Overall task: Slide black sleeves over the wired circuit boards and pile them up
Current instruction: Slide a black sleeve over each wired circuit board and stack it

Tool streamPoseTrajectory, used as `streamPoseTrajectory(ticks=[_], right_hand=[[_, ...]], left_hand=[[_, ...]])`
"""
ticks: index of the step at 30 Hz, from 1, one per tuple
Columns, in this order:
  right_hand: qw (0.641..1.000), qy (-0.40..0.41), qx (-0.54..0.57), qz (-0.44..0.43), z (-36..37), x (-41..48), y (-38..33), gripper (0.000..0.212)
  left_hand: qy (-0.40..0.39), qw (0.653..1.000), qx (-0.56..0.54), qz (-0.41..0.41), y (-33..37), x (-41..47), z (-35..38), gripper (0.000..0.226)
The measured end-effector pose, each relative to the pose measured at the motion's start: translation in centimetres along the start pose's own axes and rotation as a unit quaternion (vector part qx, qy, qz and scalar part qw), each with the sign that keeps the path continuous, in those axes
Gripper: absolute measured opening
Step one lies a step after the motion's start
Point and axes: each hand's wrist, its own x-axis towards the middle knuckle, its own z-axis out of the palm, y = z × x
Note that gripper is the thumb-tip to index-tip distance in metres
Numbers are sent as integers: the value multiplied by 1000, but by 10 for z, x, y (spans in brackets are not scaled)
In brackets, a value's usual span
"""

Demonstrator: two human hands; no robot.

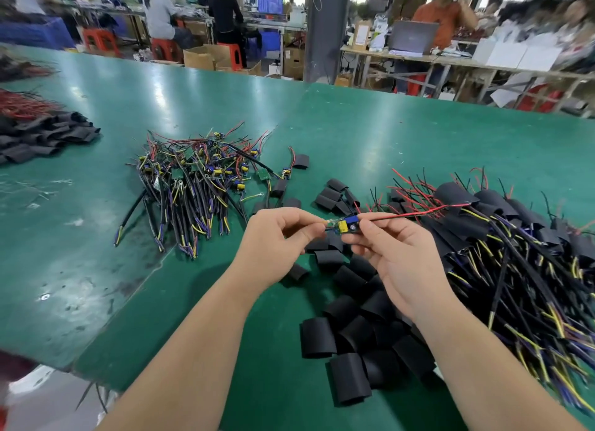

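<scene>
A bare circuit board [342, 226] is pinched above the green surface [96, 237] between the left hand [277, 237] and right hand [383, 247], so a loose black sleeve [328, 256] must seemingly be picked up next.

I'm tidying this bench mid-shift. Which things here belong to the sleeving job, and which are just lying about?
Part of the job:
- small blue circuit board with red and black wires, held by left hand and right hand
- loose black sleeves
- heap of bare wired boards
- pile of sleeved boards

Lying about:
- cardboard boxes
- red plastic stools
- grey laptop
</scene>
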Motion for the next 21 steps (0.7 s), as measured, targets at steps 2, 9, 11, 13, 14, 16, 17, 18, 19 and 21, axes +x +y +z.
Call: streamPoseTrajectory(ticks=[2, 9, 11, 13, 14, 16, 17, 18, 19, 21], right_hand=[[1000, 3, -13, 9, 2, 6, -3, 16], [972, -59, -226, 27, 6, 36, -16, 24], [892, -58, -449, -7, 6, 46, -20, 25], [761, -85, -643, -29, 9, 52, -22, 20], [707, -97, -700, -28, 12, 53, -22, 18], [647, -111, -754, -10, 20, 54, -20, 26], [642, -109, -759, 2, 24, 55, -18, 29], [645, -103, -757, 11, 27, 55, -17, 30], [650, -94, -754, 25, 29, 56, -15, 31], [646, -74, -758, 56, 32, 55, -6, 48]], left_hand=[[-4, 995, 91, 51, 0, -2, -1, 12], [47, 957, 275, 83, -5, 4, -9, 19], [82, 956, 280, 37, -10, 7, -16, 21], [113, 956, 270, -8, -14, 8, -23, 22], [126, 956, 262, -25, -16, 9, -25, 22], [143, 956, 251, -52, -19, 10, -26, 22], [145, 956, 247, -60, -19, 10, -26, 23], [144, 957, 242, -63, -20, 10, -25, 23], [141, 959, 238, -65, -21, 10, -25, 23], [137, 961, 228, -72, -23, 11, -23, 22]])
